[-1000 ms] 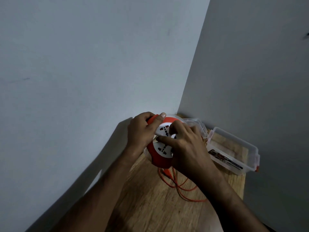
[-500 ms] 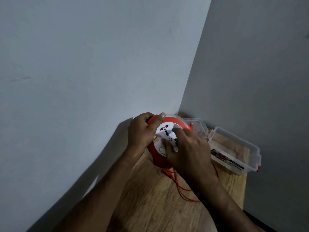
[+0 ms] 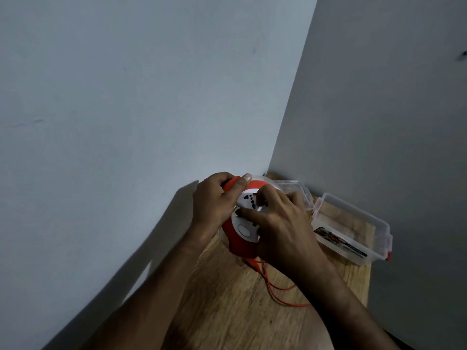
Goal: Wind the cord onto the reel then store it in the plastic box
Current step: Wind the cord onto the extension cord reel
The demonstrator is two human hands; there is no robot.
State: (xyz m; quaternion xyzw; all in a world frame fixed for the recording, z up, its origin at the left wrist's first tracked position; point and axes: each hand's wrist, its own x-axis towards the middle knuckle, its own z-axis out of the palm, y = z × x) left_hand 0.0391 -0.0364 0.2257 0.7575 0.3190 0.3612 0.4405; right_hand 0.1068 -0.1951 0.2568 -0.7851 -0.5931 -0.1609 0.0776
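Winding job, roughly midway by the look of it. Landmark for everything here: the reel [image 3: 243, 223], orange with a white socket face, held up on edge above the wooden table [image 3: 227, 306] in the corner of two grey walls.

Left of the reel: left hand [image 3: 214, 205] clamped around the orange rim, thumb hooked over the top edge. Probably there to keep the body steady while the middle turns, like holding a jar while twisting the lid.

On the reel's face: right hand [image 3: 280, 223] pressed against the white disc, fingertips dug in near the socket holes, thumb lying across the middle. Looks like a cranking grip, spinning the face to pull cord in. Hard to tell if there's a knob under those fingers, too hidden.

Below the reel: orange cord [image 3: 278, 286] spilling out from under the right wrist, a few loose loops lying on the table. So not fully wound, still some slack to take up.

Right of the reel: clear plastic box [image 3: 353, 231], open, red clips on its sides, standing well clear of both hands. Something dark and flat inside along the near wall, can't make out what. Clear lid [image 3: 295, 192] just behind the reel, partly hidden by the right hand.

Box stays idle until those loops are gone.
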